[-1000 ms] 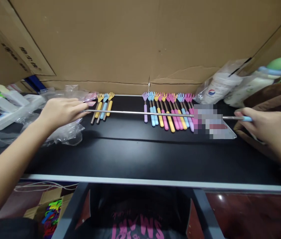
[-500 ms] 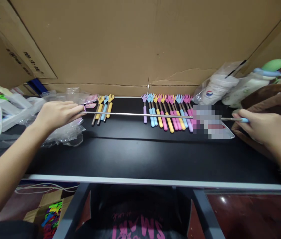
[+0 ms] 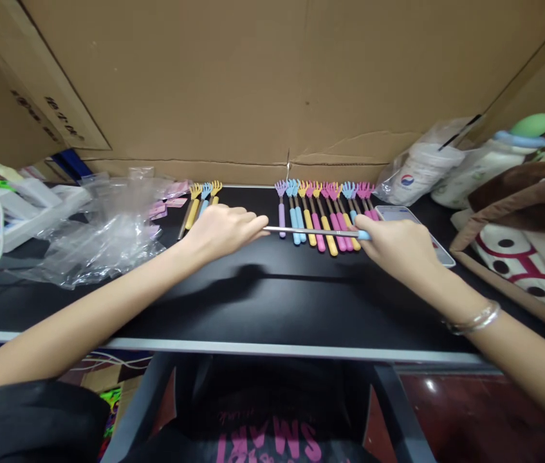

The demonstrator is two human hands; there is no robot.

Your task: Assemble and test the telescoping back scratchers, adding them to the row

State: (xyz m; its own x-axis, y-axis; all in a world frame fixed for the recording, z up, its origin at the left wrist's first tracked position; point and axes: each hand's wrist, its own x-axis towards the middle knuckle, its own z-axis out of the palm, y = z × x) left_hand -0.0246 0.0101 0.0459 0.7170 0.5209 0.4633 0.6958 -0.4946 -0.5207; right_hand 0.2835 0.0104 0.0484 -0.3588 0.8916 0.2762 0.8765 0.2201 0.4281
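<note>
Between my hands a telescopic back scratcher [image 3: 311,231] is held level above the black table, its metal rod showing. My right hand [image 3: 395,247] is closed round its light blue handle. At the other end my left hand [image 3: 228,230] grips the rod, its fingers hiding the scratcher's head. Behind lies a row of back scratchers [image 3: 332,241] with purple, blue, yellow and pink handles and claw heads toward the cardboard. A smaller group of yellow and blue back scratchers [image 3: 193,209] lies behind my left hand, partly covered by it.
Clear plastic bags [image 3: 108,238] and a white tray [image 3: 35,212] are on the left. A phone [image 3: 439,249], a bagged cup [image 3: 419,170], a bottle [image 3: 475,167] and a cloth bag [image 3: 518,257] stand or lie at right. A cardboard wall [image 3: 233,83] closes off the back.
My hands have come closer together, left hand moving right and right hand moving left. The back scratcher's rod between them has become much shorter.
</note>
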